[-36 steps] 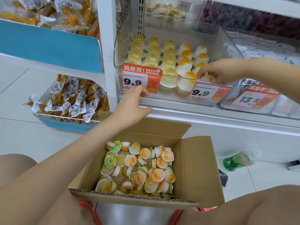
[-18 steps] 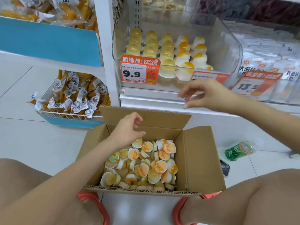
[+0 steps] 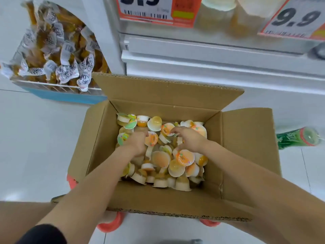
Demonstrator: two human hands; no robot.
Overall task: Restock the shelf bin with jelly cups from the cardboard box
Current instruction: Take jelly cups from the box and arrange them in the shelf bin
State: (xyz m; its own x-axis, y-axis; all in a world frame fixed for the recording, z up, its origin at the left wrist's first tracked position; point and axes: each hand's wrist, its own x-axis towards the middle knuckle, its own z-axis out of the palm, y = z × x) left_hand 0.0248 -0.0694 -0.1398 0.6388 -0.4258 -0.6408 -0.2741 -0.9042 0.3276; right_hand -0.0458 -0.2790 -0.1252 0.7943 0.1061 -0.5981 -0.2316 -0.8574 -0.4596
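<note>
Crouched low over an open brown cardboard box (image 3: 246,155) on the white tiled floor (image 3: 35,147), both forearms reaching down inside. Heaped loose in the box, small round plastic jelly cups (image 3: 175,166) with orange and green foil lids, lying every way up, some tipped on their sides. Left hand (image 3: 136,142) buried among the cups at the left of the heap, fingers curled down into them; whether any cup is truly gripped, cannot tell. Right hand (image 3: 189,139) just beside it, fingers bent and spread over the cups near the far wall, apparently gathering, but no firm hold on one to be seen. Likely light, stiff-walled little tubs, smooth and prone to slip, with thin peel lids best not pressed or snagged; safer taken by the sides or rim, or scooped several at once in a cupped palm. Beyond the box on the right, a green plastic bottle (image 3: 297,138) lying on the floor; to the left, a wire basket (image 3: 52,85) of wrapped snacks. Farthest and above, the clear shelf bin (image 3: 228,27) behind orange price tags (image 3: 156,11), showing pale cups already inside.
</note>
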